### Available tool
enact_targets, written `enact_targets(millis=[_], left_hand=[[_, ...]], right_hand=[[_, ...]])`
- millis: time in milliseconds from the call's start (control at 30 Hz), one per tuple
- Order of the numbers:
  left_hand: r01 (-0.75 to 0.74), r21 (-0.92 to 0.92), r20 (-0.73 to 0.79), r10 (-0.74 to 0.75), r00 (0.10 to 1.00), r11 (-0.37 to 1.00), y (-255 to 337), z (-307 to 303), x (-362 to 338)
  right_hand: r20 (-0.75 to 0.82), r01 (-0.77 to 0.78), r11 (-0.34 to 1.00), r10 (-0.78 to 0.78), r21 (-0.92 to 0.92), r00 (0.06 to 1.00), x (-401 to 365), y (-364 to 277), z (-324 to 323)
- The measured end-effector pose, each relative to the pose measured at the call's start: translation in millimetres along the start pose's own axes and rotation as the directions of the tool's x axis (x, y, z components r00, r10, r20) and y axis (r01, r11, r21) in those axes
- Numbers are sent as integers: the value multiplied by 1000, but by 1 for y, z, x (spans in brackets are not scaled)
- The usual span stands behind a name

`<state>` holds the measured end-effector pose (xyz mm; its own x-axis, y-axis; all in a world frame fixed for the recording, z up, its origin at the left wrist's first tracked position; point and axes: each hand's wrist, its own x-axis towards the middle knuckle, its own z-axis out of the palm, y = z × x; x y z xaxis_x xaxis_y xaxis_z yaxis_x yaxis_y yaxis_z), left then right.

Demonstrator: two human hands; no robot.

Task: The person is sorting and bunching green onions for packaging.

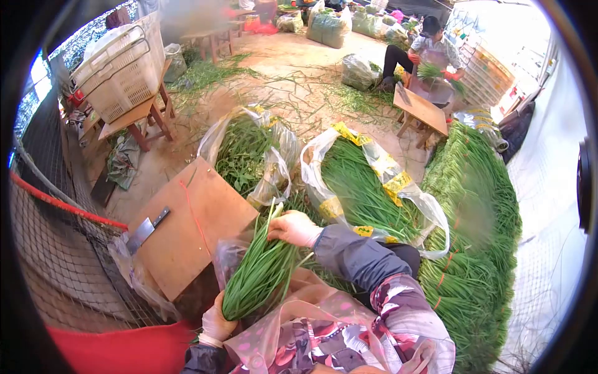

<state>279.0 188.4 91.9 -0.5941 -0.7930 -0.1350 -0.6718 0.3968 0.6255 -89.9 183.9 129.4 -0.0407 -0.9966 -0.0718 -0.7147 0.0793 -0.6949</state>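
Observation:
A bunch of garlic chives lies slanted over my lap, its pale stem ends at the top and its green leaves toward me. My left hand, gloved, is closed around the leafy lower end. Near the stem ends, my gloved right hand grips the bunch with bent fingers. Left of the bunch stands a wooden board with a red string across it. On the board's left edge rests a cleaver. An open plastic bag of long chives sits ahead of my right hand.
Another plastic bag holds loose greens. A long stack of chive bunches lines my right side. White crates stand on a bench at the left. A person sits with greens behind a small wooden table.

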Motion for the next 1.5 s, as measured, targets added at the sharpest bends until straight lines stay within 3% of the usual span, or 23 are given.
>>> enact_targets(millis=[67, 167, 200, 267, 333, 367, 400, 467, 500, 567, 667, 700, 733, 833, 933, 1000, 1067, 1200, 1267, 1300, 1333, 1433, 1500], left_hand=[[20, -7, 12, -20, 1000, 1000, 0, -1, 1], [25, -101, 37, -22, 999, 995, -3, -2, 3], [18, -189, 42, -10, 999, 982, -7, -1, 1], [82, -462, 100, -40, 994, 883, -33, 14, 5], [257, -789, 273, -57, 960, 558, -24, 0, 4], [299, -805, 314, -58, 947, 513, -24, -4, 5], [336, -820, 355, -50, 934, 463, -26, -3, 6], [372, -828, 382, -64, 922, 419, -25, -1, 6], [391, -839, 401, -53, 914, 379, -24, -1, 7], [384, -829, 392, -67, 918, 406, -22, -1, 7], [358, -823, 373, -57, 926, 441, -9, -3, 10], [365, -816, 380, -61, 923, 449, -10, -2, 10], [370, -809, 384, -65, 921, 456, -11, -1, 11], [386, -800, 394, -83, 915, 460, -12, 2, 12], [356, -812, 380, -43, 924, 462, -6, 0, 13], [311, -814, 333, -44, 942, 492, -5, -2, 14], [405, -775, 429, -68, 901, 485, -5, -6, 13], [448, -777, 509, 22, 861, 442, -11, -12, 18], [449, -797, 498, 20, 867, 405, -9, -15, 19], [498, -772, 543, 3, 840, 396, -9, -16, 18], [546, -744, 587, -13, 809, 386, -8, -18, 18], [573, -746, 595, -46, 802, 338, -4, -20, 15], [599, -740, 611, -68, 789, 305, 1, -21, 16]], right_hand=[[-140, -108, 988, 92, -108, 986, 3, 9, -14], [-504, -167, 960, 262, 225, 823, 3, 68, -60], [-647, -180, 972, 41, -151, 761, 5, 119, -73], [-454, -553, 833, 493, 2, 742, -10, 91, -107], [38, -299, 672, 438, -678, 898, -29, 112, -77], [119, -233, 725, 399, -648, 909, -40, 97, -71], [22, -259, 799, 322, -542, 946, -39, 89, -65], [-101, -324, 913, 357, 247, 929, -35, 72, -56], [-93, -325, 910, 358, 258, 929, -33, 61, -53], [-103, -195, 620, 411, 760, 906, -28, 31, -47], [-326, -30, 840, 243, 542, 913, -25, -6, -43], [-458, 202, 977, -151, 64, 876, -20, 0, -43], [-309, 257, 958, -284, -129, 908, -10, 8, -42], [-93, 138, 836, -219, -530, 971, 9, 4, -24], [124, 183, 806, -137, -563, 983, 31, 2, -16], [253, 304, 847, -208, -437, 945, 39, 0, -15], [303, 162, 975, -110, -152, 947, 45, 3, -3], [-40, -114, 979, 122, 169, 992, 38, 29, -9], [-291, -143, 960, 212, 242, 933, 32, 54, -33], [-251, -93, 759, 324, 644, 912, 26, 78, -52], [-402, -77, 763, 420, 642, 813, 16, 78, -76], [-308, -524, 849, 481, -68, 821, -15, 84, -115], [-247, -403, 806, 324, -434, 913, -36, 67, -93]])
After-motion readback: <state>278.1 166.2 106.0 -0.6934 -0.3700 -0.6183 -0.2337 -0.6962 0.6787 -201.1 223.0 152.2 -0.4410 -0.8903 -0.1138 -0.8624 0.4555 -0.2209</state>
